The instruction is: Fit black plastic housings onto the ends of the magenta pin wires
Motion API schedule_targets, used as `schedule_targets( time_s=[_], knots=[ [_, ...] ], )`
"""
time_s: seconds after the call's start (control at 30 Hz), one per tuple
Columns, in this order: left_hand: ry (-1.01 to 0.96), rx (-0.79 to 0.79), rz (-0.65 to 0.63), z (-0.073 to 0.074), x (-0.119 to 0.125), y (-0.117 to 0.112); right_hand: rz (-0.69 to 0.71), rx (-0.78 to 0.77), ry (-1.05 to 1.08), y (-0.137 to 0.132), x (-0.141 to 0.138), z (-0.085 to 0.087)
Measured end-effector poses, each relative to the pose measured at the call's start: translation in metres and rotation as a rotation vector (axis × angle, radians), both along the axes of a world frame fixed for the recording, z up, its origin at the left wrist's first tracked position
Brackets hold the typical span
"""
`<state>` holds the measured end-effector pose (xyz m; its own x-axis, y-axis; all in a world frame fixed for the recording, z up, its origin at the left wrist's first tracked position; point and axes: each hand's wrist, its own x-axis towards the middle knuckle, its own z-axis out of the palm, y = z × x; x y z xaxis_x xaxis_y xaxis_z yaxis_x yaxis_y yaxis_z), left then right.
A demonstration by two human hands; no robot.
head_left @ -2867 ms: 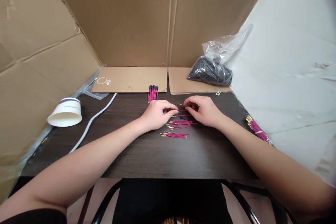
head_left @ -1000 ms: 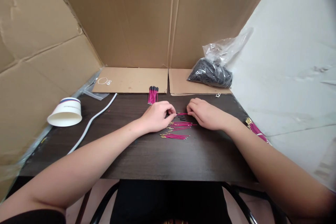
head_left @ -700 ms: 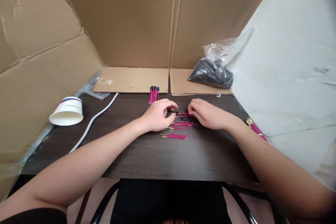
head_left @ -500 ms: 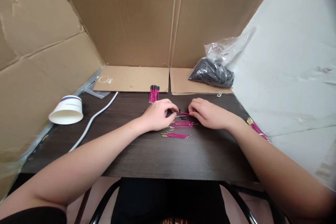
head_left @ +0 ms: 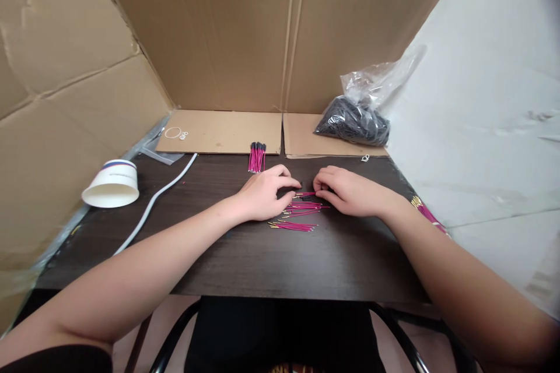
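My left hand (head_left: 265,193) and my right hand (head_left: 345,189) rest on the dark table (head_left: 245,256), fingertips almost meeting. Both pinch one thin pink wire (head_left: 306,193) between them; the left fingertips close on its left end, where something small and black shows. Just below lies a loose pile of pink wires with gold tips (head_left: 297,215). A bundle of pink wires with black ends (head_left: 256,157) lies beyond my left hand.
A clear bag of small black parts (head_left: 352,122) sits at the back right. A white paper cup (head_left: 111,185) lies tipped at left beside a white cable (head_left: 153,201). More pink wires (head_left: 426,213) lie at the right edge. Cardboard walls surround the table.
My hands have stayed in place over the wires. The fingertips have drawn closer together along the single pink wire, and the left fingers have closed over its end.
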<state>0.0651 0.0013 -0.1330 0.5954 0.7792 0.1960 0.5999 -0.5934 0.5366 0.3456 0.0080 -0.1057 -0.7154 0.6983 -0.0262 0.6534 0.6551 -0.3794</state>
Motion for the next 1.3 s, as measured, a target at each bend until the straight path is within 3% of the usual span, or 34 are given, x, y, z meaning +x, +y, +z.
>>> schedule_targets(
  time_s=[0.23,0.43,0.67,0.97,1.3],
  knots=[
    [-0.084,-0.04,0.008,0.002,0.001,0.002,-0.037,0.08,-0.059,-0.001,-0.004,-0.004],
    [-0.228,-0.106,0.059,0.001,0.003,0.01,-0.05,-0.011,-0.01,-0.007,-0.003,0.007],
    [-0.157,-0.111,0.05,0.003,0.005,0.004,-0.018,0.078,-0.04,-0.003,0.0,0.0],
    [-0.127,-0.065,-0.016,-0.002,0.003,0.004,0.012,0.085,-0.011,0.001,0.001,-0.002],
    [-0.136,-0.067,0.023,0.0,0.004,0.004,-0.005,0.158,-0.132,-0.004,-0.011,-0.011]
  ],
)
